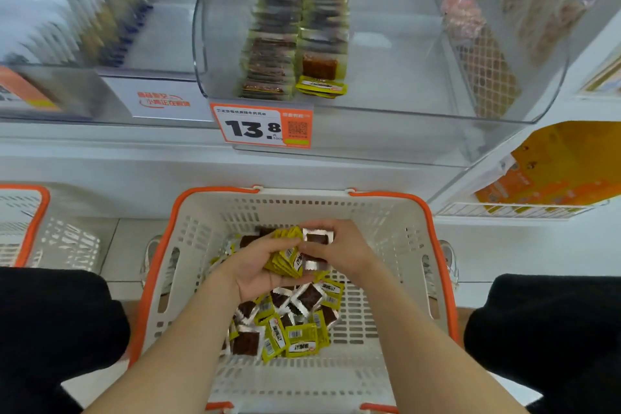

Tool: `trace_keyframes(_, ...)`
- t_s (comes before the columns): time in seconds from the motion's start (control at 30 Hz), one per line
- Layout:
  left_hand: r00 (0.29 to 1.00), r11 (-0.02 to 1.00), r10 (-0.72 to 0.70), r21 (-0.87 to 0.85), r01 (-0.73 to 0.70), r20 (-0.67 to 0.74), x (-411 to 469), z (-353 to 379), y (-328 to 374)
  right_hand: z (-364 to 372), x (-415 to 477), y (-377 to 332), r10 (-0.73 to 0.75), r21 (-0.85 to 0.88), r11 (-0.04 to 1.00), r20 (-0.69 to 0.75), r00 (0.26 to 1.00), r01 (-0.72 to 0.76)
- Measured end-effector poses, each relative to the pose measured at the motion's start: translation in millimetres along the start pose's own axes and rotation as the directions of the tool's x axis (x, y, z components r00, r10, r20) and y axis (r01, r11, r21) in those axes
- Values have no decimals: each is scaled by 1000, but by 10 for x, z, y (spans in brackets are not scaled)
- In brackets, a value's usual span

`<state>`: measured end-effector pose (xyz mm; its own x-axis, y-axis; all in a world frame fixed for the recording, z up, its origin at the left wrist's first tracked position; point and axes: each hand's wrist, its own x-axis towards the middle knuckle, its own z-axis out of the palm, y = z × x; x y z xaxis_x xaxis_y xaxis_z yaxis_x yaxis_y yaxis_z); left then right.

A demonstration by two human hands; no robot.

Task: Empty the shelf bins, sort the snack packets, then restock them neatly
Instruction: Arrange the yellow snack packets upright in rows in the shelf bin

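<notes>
L hand [258, 267] is palm-up over the basket [188, 208], grip curled round a stack of yellow packets [285, 259]. R hand [341, 250] grip pinches 1 silver-edged packet [316, 239] against the stack's top. Loose packets [295, 323] lie jumbled on the basket floor below. On the shelf above, clear bin [420, 104] holds 2 neat rows of packets [292, 44], w/ price tag [262, 126] at its front.
</notes>
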<state>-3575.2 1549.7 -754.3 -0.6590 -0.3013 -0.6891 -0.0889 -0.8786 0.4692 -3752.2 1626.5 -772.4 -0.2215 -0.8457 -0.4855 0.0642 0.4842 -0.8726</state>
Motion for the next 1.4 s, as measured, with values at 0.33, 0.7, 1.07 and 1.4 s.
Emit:
trace_keyframes(0.33, 980, 978, 192, -68, -195, -45, -218, 20, 17, 198, -344, -525, -433, -498, 830, -296, 851, 249)
trace_keyframes(0.7, 946, 923, 323, -212, -322, -32, -629, 199, 247, 230, -646, -906, -392, -484, 806, -4, 920, 341)
trace_keyframes(1.07, 980, 868, 34, 479, -127, 197, -1097, 595, 691, -12, -926, -1463, -151, -739, 585, 307, 940, 336)
trace_keyframes(1.4, 821, 821, 437, 209, -531, 368, -1919, 1608, 1396, -304, -1720, -2605, -712, -596, 423, 246, 657, 682)
